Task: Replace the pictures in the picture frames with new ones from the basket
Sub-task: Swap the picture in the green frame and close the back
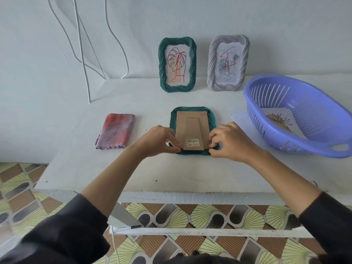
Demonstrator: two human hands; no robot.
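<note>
A folded red and grey cloth (115, 131) is lying at nine o'clock on the white tabletop (171, 172). The left hand (158, 140) is pinching the near left corner of a dark green ribbed picture frame (211, 121), which is lying face down at the tabletop's centre and showing its brown cardboard backing (182, 128). A second green ribbed frame (192, 61) is standing at twelve o'clock, leaning against the wall. The right hand (230, 141) is curling its fingers round the face-down frame's near right corner. A pale grey ribbed frame (212, 61) is standing at one o'clock. A violet-blue slotted plastic basket (256, 119) is sitting at three o'clock, holding a line-drawing picture (280, 121).
</note>
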